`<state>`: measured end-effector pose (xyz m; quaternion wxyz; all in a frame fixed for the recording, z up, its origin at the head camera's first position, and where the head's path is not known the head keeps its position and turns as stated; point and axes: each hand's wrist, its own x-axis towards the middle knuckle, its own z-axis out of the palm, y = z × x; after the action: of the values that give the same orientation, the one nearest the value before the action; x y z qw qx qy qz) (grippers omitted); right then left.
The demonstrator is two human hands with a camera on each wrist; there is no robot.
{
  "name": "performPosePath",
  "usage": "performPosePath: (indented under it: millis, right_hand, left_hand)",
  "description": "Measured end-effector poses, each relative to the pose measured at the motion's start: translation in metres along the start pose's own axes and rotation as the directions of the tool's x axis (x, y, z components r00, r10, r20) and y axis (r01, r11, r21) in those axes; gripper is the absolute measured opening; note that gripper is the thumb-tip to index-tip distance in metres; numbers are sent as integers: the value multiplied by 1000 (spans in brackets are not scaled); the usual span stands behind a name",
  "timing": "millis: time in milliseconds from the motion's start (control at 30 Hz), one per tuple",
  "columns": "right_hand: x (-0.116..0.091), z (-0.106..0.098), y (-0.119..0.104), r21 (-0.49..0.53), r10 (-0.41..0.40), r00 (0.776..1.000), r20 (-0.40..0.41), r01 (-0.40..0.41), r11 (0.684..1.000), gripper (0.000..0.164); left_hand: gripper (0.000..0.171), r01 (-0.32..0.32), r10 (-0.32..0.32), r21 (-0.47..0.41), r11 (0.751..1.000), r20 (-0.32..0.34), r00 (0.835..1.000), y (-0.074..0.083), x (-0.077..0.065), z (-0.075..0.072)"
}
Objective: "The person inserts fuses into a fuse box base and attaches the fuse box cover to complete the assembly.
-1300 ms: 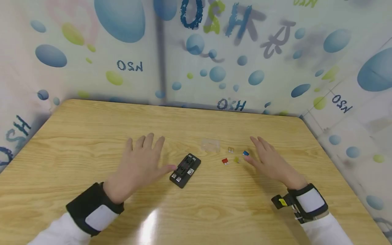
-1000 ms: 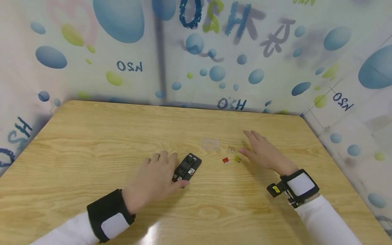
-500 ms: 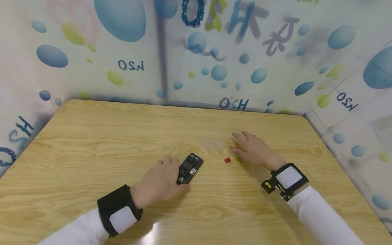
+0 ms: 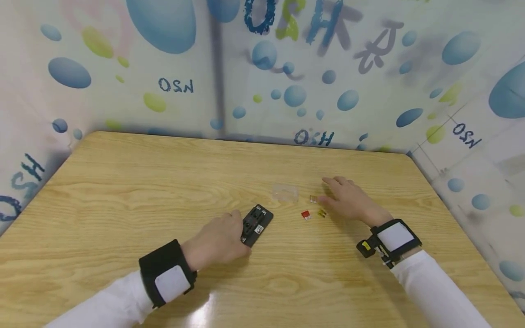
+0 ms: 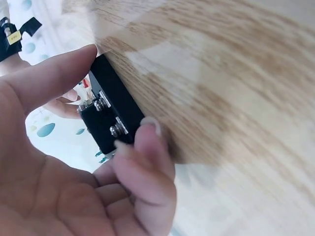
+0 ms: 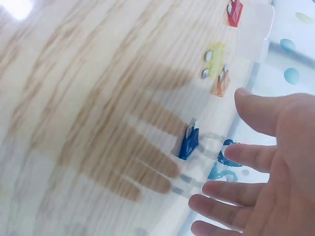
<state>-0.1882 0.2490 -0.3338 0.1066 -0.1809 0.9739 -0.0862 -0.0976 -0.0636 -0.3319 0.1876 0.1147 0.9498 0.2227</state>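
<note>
My left hand [image 4: 219, 239] grips the near end of a black fuse block [image 4: 259, 224] with metal screw terminals. The left wrist view shows thumb and fingertips on opposite edges of its base. My right hand [image 4: 352, 200] hovers with fingers extended over loose blade fuses and holds nothing. Below it in the right wrist view lies a blue blade fuse [image 6: 188, 142], which the hand hides from the head view. A yellow blade fuse [image 6: 215, 60], an orange-brown one [image 6: 222, 82] and a red one [image 6: 235, 13] lie nearby on the table.
A clear plastic cover [image 4: 285, 193] lies behind the fuses, right of the block. The wooden table [image 4: 123, 182] runs back to a patterned curtain wall [image 4: 176, 109]. Black camera straps are worn on both wrists.
My left hand has moved right onto the fuse block, and its fingers have curled round the near end. The right hand went left over the fuses, then slightly back right, uncovering the orange-brown one.
</note>
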Motion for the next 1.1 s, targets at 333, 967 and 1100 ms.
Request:
performPosePath:
  millis: [333, 967, 1100]
  right_hand:
    - [2, 4, -3, -27, -68, 997, -30, 67, 997, 54]
    - [17, 10, -12, -32, -135, 985, -110, 132, 991, 15]
    - [20, 16, -15, -41, -124, 977, -176, 119, 992, 12]
  left_hand:
    - [58, 6, -6, -81, 997, 0, 1000, -1, 4, 0]
    - [56, 44, -44, -180, 983, 4, 999, -10, 7, 4]
    - [58, 51, -51, -183, 982, 6, 999, -10, 6, 3]
